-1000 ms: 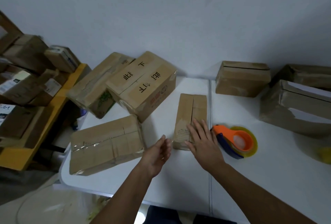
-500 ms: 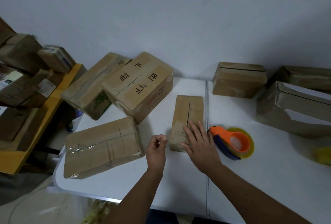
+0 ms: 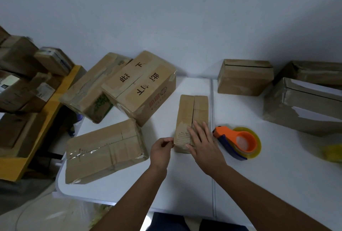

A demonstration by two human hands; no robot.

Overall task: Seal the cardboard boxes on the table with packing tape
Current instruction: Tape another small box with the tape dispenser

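With the right hand (image 3: 200,144) flat, fingers spread, on the narrow box (image 3: 192,112) mid-frame on the desk (image 3: 185,184), the left hand (image 3: 161,149) pinching what looks like tape could stick it crooked.

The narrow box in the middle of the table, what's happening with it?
A person is taping it. The right hand lies flat on the near end of the narrow box, while the left hand pinches something at its near corner, probably clear tape. The tape dispenser sits on the table just right of it.
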